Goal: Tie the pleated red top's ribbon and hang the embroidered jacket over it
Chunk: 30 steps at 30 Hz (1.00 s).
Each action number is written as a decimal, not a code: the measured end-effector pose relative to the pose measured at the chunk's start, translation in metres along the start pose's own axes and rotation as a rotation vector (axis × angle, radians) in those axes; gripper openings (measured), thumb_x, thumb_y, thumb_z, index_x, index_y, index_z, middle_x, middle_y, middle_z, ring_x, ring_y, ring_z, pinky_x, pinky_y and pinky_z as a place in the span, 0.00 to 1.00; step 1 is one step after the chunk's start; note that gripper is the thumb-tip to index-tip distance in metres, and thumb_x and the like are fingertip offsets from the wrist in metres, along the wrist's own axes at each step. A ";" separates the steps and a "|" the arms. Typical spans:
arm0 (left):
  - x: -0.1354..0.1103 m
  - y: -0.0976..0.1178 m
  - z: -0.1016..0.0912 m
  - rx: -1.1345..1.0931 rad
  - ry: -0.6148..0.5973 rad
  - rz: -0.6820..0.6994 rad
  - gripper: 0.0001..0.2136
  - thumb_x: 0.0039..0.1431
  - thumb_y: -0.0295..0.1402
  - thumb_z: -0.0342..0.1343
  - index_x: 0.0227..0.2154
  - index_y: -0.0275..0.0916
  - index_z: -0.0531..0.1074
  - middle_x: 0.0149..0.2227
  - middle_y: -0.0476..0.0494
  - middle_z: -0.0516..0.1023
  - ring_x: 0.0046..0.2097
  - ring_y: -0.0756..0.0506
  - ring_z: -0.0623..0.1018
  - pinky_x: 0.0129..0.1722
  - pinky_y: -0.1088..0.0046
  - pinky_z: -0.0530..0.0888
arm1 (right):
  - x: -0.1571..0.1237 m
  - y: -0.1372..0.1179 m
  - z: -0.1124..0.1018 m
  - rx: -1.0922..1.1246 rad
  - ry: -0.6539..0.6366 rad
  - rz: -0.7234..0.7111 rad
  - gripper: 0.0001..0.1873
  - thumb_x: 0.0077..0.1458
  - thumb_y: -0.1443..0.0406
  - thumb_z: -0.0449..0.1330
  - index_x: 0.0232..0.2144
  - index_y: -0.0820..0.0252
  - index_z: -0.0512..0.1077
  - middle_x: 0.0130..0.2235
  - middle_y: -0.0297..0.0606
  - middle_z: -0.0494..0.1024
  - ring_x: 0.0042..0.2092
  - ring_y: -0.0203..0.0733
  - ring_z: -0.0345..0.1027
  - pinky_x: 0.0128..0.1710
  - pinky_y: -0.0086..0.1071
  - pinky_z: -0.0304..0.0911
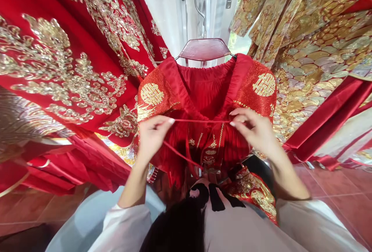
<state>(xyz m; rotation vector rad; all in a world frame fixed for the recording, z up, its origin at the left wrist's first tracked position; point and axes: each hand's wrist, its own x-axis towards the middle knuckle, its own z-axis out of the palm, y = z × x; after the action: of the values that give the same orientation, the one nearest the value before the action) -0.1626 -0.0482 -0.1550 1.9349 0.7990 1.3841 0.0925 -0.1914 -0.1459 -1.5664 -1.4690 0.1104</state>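
A thin red cord (200,120) runs taut and level between my two hands. My left hand (153,133) pinches one end, with a loose tail slanting down from it toward the middle. At the other end, my right hand (252,128) has thumb and fingertips closed on the cord. Behind the cord hangs a red garment (167,75) with a pleated V-neck and gold embroidered emblems on both shoulders. Its shoulders rest on a pink hanger (205,49) with a metal hook. My hands are in front of the garment's chest, just below the shoulder panels.
On the left hangs a red garment with silver-gold beading (66,77). A gold scale-patterned garment (314,50) hangs on the right. A pale blue-grey tub or seat (95,213) stands at lower left. Red-gold embroidered cloth (258,194) lies near my lap, above reddish floor tiles (337,182).
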 end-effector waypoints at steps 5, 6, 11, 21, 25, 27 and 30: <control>0.035 -0.008 -0.027 0.280 0.326 0.123 0.08 0.54 0.36 0.59 0.24 0.38 0.75 0.19 0.52 0.68 0.22 0.51 0.64 0.24 0.75 0.61 | 0.023 0.034 -0.030 -0.236 0.152 -0.059 0.11 0.55 0.64 0.56 0.39 0.61 0.74 0.30 0.38 0.76 0.28 0.36 0.67 0.31 0.30 0.61; 0.036 -0.009 -0.019 0.361 0.355 0.144 0.08 0.56 0.36 0.57 0.26 0.37 0.76 0.21 0.50 0.70 0.25 0.50 0.66 0.27 0.73 0.63 | 0.025 0.035 -0.027 -0.322 0.152 -0.079 0.11 0.55 0.65 0.55 0.39 0.61 0.75 0.30 0.39 0.76 0.29 0.37 0.67 0.31 0.31 0.61; 0.021 -0.014 0.057 0.662 0.397 0.320 0.13 0.59 0.39 0.55 0.42 0.38 0.74 0.42 0.36 0.76 0.44 0.38 0.71 0.48 0.59 0.61 | 0.023 0.010 0.010 -0.685 0.164 -0.137 0.13 0.58 0.68 0.52 0.40 0.62 0.75 0.34 0.46 0.76 0.37 0.46 0.64 0.32 0.35 0.59; 0.028 -0.016 0.099 0.422 0.011 0.308 0.07 0.64 0.33 0.49 0.33 0.38 0.69 0.35 0.40 0.74 0.37 0.44 0.74 0.35 0.71 0.66 | 0.059 -0.011 0.065 -0.503 0.149 0.039 0.10 0.61 0.69 0.48 0.35 0.63 0.70 0.42 0.46 0.73 0.29 0.36 0.66 0.25 0.30 0.51; 0.033 0.002 0.089 -0.123 -0.175 0.042 0.07 0.63 0.35 0.48 0.30 0.40 0.62 0.26 0.50 0.70 0.24 0.51 0.71 0.26 0.76 0.66 | 0.061 -0.010 0.055 0.155 0.074 0.097 0.03 0.58 0.67 0.51 0.31 0.61 0.62 0.31 0.37 0.71 0.23 0.30 0.63 0.24 0.26 0.56; 0.037 0.011 0.085 -0.293 -0.214 -0.035 0.05 0.61 0.35 0.49 0.33 0.40 0.62 0.20 0.56 0.63 0.18 0.54 0.62 0.20 0.79 0.60 | 0.063 -0.014 0.051 0.490 -0.042 0.225 0.05 0.57 0.63 0.52 0.33 0.59 0.60 0.25 0.29 0.67 0.19 0.28 0.59 0.19 0.24 0.52; 0.047 0.023 0.073 -0.288 -0.197 0.030 0.07 0.55 0.31 0.57 0.35 0.40 0.65 0.16 0.60 0.57 0.17 0.55 0.56 0.19 0.80 0.55 | 0.069 -0.022 0.044 0.648 -0.058 0.286 0.08 0.55 0.61 0.56 0.32 0.59 0.59 0.18 0.22 0.59 0.16 0.25 0.48 0.16 0.22 0.43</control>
<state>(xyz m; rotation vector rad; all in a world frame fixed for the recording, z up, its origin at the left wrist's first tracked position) -0.0770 -0.0362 -0.1286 1.8261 0.4522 1.2272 0.0678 -0.1147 -0.1203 -1.2223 -1.0847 0.7292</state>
